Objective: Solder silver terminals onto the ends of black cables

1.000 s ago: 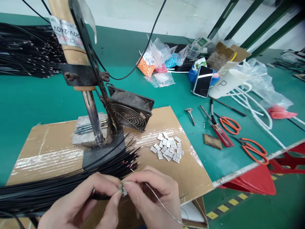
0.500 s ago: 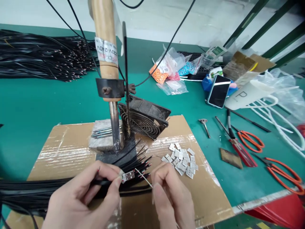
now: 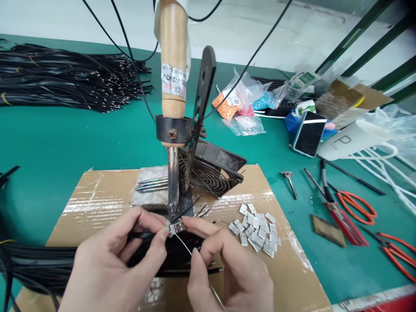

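Between thumb and fingers of my left hand point(image 3: 120, 255) is a small silver USB plug point(image 3: 178, 226), with a black cable running back under the palm. The plug sits close below the tip of a wooden-handled soldering iron point(image 3: 173, 65), clamped upright in a black stand point(image 3: 203, 82); whether they touch is hidden. My right hand point(image 3: 232, 268) pinches a thin strand of solder wire point(image 3: 184, 245), its end at the plug. The right index fingertip rests against the plug's far end. Black cables point(image 3: 39, 264) lie beneath both hands.
Loose plugs point(image 3: 258, 232) are heaped on the cardboard point(image 3: 286, 268). A dark fan point(image 3: 214, 169) leans behind the stand. To the right lie a red-handled knife point(image 3: 347, 223), orange-handled scissors point(image 3: 357, 208) and a phone point(image 3: 308, 134). Another cable bundle point(image 3: 74, 82) is at the back left.
My right hand has come left; its index finger now meets the plug, and the solder wire's end has shifted to the plug. The view has swung slightly left.
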Action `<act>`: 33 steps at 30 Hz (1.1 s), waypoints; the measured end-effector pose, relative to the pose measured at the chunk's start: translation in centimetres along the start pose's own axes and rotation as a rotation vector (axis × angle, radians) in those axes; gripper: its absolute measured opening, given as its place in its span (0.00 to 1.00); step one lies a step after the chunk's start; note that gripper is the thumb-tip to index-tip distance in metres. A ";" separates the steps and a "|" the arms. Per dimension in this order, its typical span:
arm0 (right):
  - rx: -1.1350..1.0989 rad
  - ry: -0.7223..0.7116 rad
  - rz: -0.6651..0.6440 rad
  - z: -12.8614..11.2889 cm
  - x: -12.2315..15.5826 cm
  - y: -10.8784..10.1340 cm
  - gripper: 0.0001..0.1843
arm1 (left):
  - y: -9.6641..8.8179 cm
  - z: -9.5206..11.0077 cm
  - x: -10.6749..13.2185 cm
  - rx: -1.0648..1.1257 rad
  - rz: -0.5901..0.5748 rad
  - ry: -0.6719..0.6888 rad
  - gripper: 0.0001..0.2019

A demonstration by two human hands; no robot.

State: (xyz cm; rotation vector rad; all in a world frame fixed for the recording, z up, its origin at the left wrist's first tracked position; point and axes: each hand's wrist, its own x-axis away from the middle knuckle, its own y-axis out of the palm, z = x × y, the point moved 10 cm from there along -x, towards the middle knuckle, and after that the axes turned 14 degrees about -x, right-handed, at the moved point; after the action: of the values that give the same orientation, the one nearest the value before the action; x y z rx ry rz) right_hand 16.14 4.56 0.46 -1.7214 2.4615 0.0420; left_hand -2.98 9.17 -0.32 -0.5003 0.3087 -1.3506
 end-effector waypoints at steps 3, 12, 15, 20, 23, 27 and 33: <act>-0.013 0.017 0.001 0.2 -0.2 0.0 0.10 | -0.3 0.5 -0.3 0.022 0.034 -0.006 0.02; -0.085 0.036 -0.114 0.5 -1.1 0.0 0.13 | -0.4 1.2 -0.8 0.040 0.032 -0.015 0.03; -0.087 0.015 -0.114 0.2 -1.4 -0.1 0.13 | -0.4 1.4 -1.0 0.049 0.044 -0.008 0.02; -0.110 0.026 -0.106 0.0 -1.7 -0.1 0.12 | -0.5 1.4 -0.9 0.052 0.052 -0.002 0.02; -0.121 0.015 -0.107 -0.1 -1.7 -0.1 0.13 | -0.6 1.3 -0.9 0.059 0.064 -0.001 0.03; -0.121 -0.001 -0.101 -0.3 -1.7 -0.1 0.13 | -0.4 1.2 -1.0 0.058 0.059 0.001 0.02; -0.139 0.058 -0.076 0.4 -1.1 0.0 0.12 | -0.5 1.1 -0.8 0.039 0.074 0.008 0.03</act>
State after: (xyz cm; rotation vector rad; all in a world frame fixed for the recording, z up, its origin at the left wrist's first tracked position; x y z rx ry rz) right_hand 16.56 5.67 0.18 -1.8968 2.4845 0.1611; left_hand -2.99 10.06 0.83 -0.4471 0.3040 -1.2850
